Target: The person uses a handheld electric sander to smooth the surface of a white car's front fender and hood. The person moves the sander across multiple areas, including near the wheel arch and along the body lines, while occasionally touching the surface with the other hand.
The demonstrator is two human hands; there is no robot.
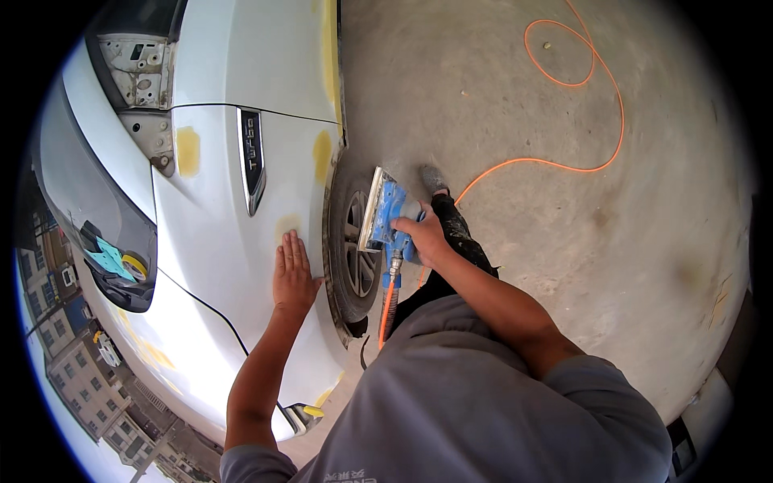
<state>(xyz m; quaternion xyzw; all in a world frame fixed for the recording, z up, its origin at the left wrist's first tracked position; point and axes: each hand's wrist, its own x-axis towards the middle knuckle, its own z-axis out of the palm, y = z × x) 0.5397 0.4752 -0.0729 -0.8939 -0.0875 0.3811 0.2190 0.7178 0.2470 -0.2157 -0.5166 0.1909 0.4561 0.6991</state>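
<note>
Blue sander (392,211), its flat pale pad turned toward the car, is held up beside the front wheel (358,241), in front of part of it in this view; whether the pad touches anything there I cannot tell. The right hand (425,235) grips the sander's body, fingers closed around it. An orange hose and a dark ribbed hose (389,310) run down from the tool toward the person's body.

The left hand (295,272) is open and laid palm down on the white fender (241,241), holding nothing, its fingertips at the lower edge of a faint yellowish patch (287,224). Two stronger yellow patches, one near the wheel arch (322,155) and one farther left (188,151), show higher on the fender, with a dark vent trim (252,161) between them.

Farther left, a turquoise item (109,259) and a roll of yellow tape (135,266) lie by dark glass (88,193). More yellow marks the panel below (149,348).

On the right, a shoe (433,179) stands on the concrete floor (580,241), where an orange air hose (555,162) curves and loops. Buildings (84,378) show at the far left.
</note>
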